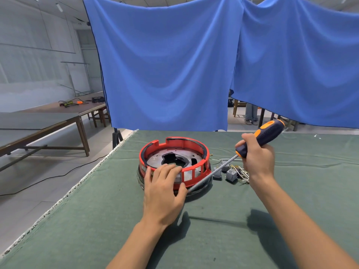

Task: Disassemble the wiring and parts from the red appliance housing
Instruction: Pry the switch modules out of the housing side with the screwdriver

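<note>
The round red appliance housing [186, 145] sits on the green table cover, a metal plate with a dark opening inside it. My left hand [165, 189] grips its near rim, fingers curled over the top and thumb against the outer wall. My right hand [256, 158] holds a screwdriver [269, 132] by its dark blue and orange handle. The shaft slants down to the left, and its tip meets the housing's lower near-right edge beside my left thumb. A bundle of small grey parts and thin wires [232, 173] lies on the cloth just right of the housing.
The green cloth-covered table [213, 230] ends at a frayed left edge. A blue curtain [174, 65] hangs behind it. Long brown tables [58, 117] stand at the far left, with tools on one. A black cable runs along the floor.
</note>
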